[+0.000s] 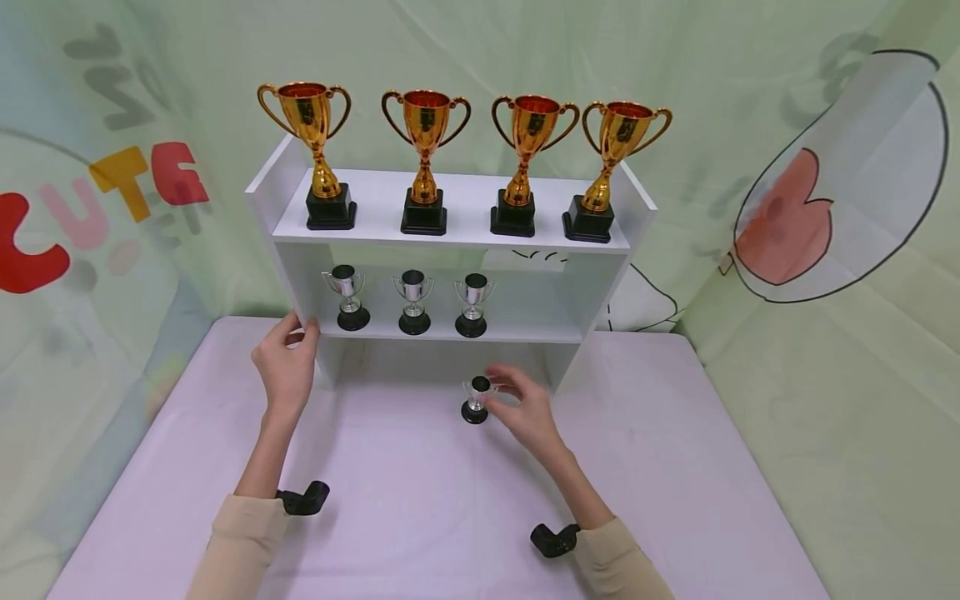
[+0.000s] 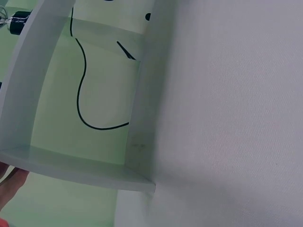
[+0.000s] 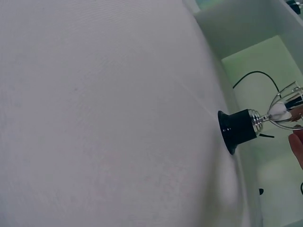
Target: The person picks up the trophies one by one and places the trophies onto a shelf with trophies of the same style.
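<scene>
My right hand (image 1: 528, 412) pinches a small silver trophy cup (image 1: 477, 400) at its right side. The cup is upright, in front of the shelf's lowest opening. In the right wrist view its black base (image 3: 239, 130) shows fully, while fingertips (image 3: 297, 144) overlap the bowl. My left hand (image 1: 288, 367) holds the left side panel of the white shelf unit (image 1: 442, 337) near the middle board. From the left wrist, the fingers (image 2: 12, 187) lie against the panel's outer face. Three like silver cups, among them one at the right (image 1: 472, 307), stand in a row on that board.
Several larger gold trophies (image 1: 424, 158) on black bases line the top board. The shelf stands at the back of a table with a pale cloth (image 1: 405, 500). Printed curtains (image 1: 810, 400) hang behind and beside it. Black wrist cameras (image 1: 303, 498) sit at both cuffs.
</scene>
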Motion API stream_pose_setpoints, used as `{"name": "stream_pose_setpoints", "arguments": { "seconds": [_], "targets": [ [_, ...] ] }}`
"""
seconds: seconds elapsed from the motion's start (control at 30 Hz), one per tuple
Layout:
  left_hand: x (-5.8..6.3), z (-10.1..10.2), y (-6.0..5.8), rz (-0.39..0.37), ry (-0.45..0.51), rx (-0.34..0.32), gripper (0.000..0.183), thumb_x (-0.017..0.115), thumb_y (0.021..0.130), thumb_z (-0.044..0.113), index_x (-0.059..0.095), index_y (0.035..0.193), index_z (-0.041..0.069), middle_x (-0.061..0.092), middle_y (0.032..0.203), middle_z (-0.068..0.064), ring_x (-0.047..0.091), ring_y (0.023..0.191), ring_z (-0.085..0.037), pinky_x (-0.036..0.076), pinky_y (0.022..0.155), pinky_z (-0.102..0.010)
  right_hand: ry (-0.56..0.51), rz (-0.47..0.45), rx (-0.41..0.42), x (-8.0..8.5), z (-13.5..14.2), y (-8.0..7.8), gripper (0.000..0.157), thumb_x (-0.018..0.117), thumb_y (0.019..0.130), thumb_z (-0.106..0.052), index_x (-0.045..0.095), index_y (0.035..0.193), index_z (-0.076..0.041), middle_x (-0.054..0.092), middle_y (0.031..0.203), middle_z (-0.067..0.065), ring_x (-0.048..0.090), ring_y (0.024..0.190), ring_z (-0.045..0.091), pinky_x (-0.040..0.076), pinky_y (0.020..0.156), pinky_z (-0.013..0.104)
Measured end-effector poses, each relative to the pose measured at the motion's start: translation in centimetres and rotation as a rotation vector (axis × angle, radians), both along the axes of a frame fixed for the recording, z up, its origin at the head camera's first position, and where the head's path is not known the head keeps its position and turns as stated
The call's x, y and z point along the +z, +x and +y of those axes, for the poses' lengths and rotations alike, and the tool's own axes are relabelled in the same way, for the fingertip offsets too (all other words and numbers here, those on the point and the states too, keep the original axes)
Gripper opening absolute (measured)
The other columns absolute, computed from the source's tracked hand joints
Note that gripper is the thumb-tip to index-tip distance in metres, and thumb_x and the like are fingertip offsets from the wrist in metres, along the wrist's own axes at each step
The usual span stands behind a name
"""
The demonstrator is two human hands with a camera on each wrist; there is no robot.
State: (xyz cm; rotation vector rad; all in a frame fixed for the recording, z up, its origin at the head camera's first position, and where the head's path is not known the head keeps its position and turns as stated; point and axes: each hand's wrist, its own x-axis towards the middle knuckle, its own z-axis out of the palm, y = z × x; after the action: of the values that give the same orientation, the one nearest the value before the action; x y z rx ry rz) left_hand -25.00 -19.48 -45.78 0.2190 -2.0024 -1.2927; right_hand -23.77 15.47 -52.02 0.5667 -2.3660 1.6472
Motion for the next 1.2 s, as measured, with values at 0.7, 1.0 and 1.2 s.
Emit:
{"name": "stream_pose_setpoints", "arguments": {
  "seconds": [0.7,1.0,1.2],
  "targets": [
    [0.1,0.0,0.0,-0.017,0.001,-0.033,0.027,0.063,0.097,0.011,0.073,0.122,0.004,0.075,0.106,-0.023,0.066,0.083,-0.024,0.044,0.071,-0.009,-0.026,-0.094,0.032,2.2,-1.6,1.5,0.046,0.077,0.084,0.009,0.061,0.127,0.013,0.065,0.126,0.031,0.065,0.11,0.047,0.053,0.1,0.056],
    [0.1,-0.1,-0.2,-0.024,-0.011,-0.023,0.026,0.063,0.096,0.009,0.072,0.119,0.002,0.075,0.102,-0.022,0.067,0.082,-0.029,0.043,0.07,-0.009,-0.071,-0.096,0.006,1.9,-1.6,1.4,0.045,0.075,0.084,0.01,0.061,0.125,0.016,0.066,0.125,0.031,0.067,0.108,0.043,0.055,0.097,0.054],
    [0.1,-0.3,-0.1,-0.023,-0.03,-0.027,0.026,0.063,0.095,0.008,0.07,0.119,0.0,0.074,0.101,-0.023,0.069,0.083,-0.035,0.042,0.066,-0.006,-0.094,-0.144,-0.004,1.9,-1.6,1.3,0.042,0.075,0.085,0.01,0.062,0.125,0.015,0.067,0.123,0.03,0.067,0.109,0.042,0.056,0.096,0.051]
  ]
}}
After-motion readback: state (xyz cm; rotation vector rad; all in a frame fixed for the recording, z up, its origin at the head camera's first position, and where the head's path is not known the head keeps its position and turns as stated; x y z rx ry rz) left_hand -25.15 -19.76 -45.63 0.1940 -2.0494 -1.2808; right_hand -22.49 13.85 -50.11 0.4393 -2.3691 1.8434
